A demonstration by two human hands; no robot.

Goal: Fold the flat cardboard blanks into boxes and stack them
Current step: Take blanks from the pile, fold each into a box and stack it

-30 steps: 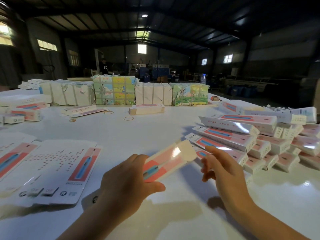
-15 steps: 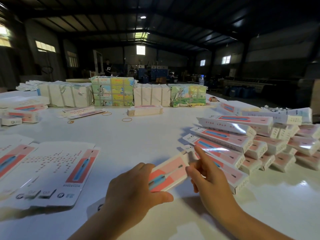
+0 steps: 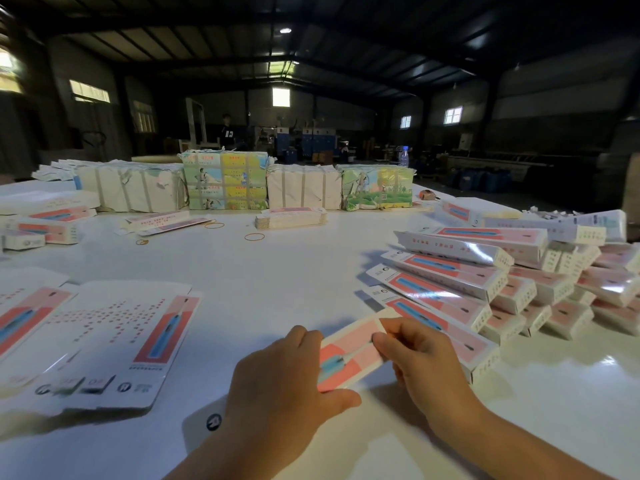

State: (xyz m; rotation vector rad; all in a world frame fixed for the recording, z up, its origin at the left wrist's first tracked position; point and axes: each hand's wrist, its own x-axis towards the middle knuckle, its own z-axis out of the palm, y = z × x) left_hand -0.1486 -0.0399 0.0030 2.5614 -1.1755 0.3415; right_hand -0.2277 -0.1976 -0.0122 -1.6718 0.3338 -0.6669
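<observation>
White glossy worktop (image 3: 277,278) carries two flat white-and-pink cardboard blanks (image 3: 104,337) at near left. Near centre, the left hand (image 3: 277,386) grips one pink-and-white folded cardboard box (image 3: 349,355), while the right hand (image 3: 419,358) pinches its far end. At right lies a pile of finished boxes (image 3: 502,289), too jumbled to count.

Box's (image 3: 349,355) near end behind left hand (image 3: 280,386)

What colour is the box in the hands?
Pink and coral cardboard box with a blue picture, seen in the head view.
</observation>
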